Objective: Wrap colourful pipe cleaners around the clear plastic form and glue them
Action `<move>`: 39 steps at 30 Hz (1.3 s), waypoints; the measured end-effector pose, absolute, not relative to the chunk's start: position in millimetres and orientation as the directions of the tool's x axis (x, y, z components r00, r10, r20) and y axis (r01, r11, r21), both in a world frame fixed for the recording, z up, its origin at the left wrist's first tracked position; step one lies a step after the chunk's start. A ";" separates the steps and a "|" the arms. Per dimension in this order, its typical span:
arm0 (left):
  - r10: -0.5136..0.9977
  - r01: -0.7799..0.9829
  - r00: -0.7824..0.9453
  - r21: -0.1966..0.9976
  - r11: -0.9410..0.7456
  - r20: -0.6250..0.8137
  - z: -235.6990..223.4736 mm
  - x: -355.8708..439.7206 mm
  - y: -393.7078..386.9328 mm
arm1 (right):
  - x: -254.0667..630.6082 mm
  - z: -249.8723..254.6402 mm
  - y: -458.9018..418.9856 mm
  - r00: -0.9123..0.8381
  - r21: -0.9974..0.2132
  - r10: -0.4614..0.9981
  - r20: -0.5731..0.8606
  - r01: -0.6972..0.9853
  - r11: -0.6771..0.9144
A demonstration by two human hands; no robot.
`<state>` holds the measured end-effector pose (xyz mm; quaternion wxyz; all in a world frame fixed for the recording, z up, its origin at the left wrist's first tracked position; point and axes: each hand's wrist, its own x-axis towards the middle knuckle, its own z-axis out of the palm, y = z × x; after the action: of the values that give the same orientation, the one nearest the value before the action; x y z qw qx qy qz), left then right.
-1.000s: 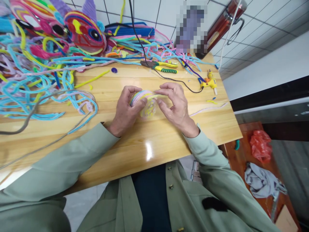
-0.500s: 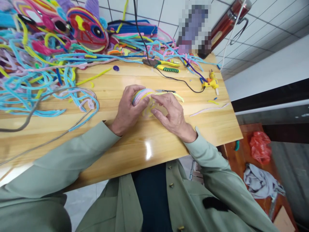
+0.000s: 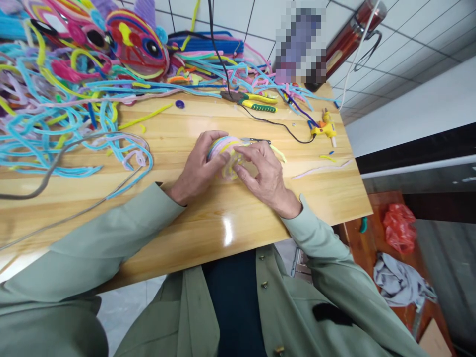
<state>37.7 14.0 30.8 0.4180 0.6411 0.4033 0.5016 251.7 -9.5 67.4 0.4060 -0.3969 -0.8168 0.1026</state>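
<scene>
Left grip (image 3: 201, 168) clamped on striped round piece (image 3: 224, 145), right grip (image 3: 265, 173) parted at its side, above wooden counter (image 3: 208, 218), tiled wall (image 3: 412, 34) behind.
Piece rounded; pink, yellow, blue bands, clear part facing the person.

Pale wooden tabletop (image 3: 223, 208), glossy; bright light patch at near edge. White tiled wall (image 3: 256, 22), dark grout lines, far side. Grey-white floor tiles (image 3: 128, 300) below, near left. Reddish-brown wooden surface (image 3: 375, 198) low, right of table.
</scene>
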 end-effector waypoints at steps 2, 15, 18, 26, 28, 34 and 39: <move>0.921 0.117 0.212 0.927 -0.357 0.328 30.4 37.0 15.0 | 252.6 67.1 -8.5 -0.341 -0.483 0.719 0.606 0.560 0.673; 0.862 0.165 0.334 0.877 -0.451 0.380 31.6 32.4 14.0 | 256.0 63.5 -5.2 -0.342 -0.461 0.708 0.618 0.572 0.678; 0.878 0.170 0.336 0.895 -0.413 0.341 36.2 32.6 13.4 | 255.9 64.4 -5.5 -0.349 -0.445 0.694 0.630 0.570 0.691; 0.966 0.124 0.220 0.978 -0.167 0.137 41.6 37.4 16.3 | 255.9 65.4 -8.2 -0.384 -0.432 0.706 0.595 0.588 0.684; 0.965 0.135 0.246 0.983 -0.127 0.092 44.3 36.7 17.1 | 256.0 65.8 -7.7 -0.384 -0.429 0.696 0.607 0.578 0.694; 0.957 0.165 0.280 0.978 -0.128 0.078 54.2 34.9 16.7 | 257.3 67.3 -5.9 -0.374 -0.439 0.682 0.628 0.554 0.707; 0.955 0.161 0.284 0.978 -0.135 0.085 57.2 36.5 13.4 | 260.3 68.5 -9.4 -0.379 -0.433 0.686 0.621 0.563 0.704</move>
<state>36.5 13.4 57.2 0.4892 0.6348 0.4397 0.4055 260.3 -9.4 68.5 0.4098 -0.3773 -0.8271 0.0749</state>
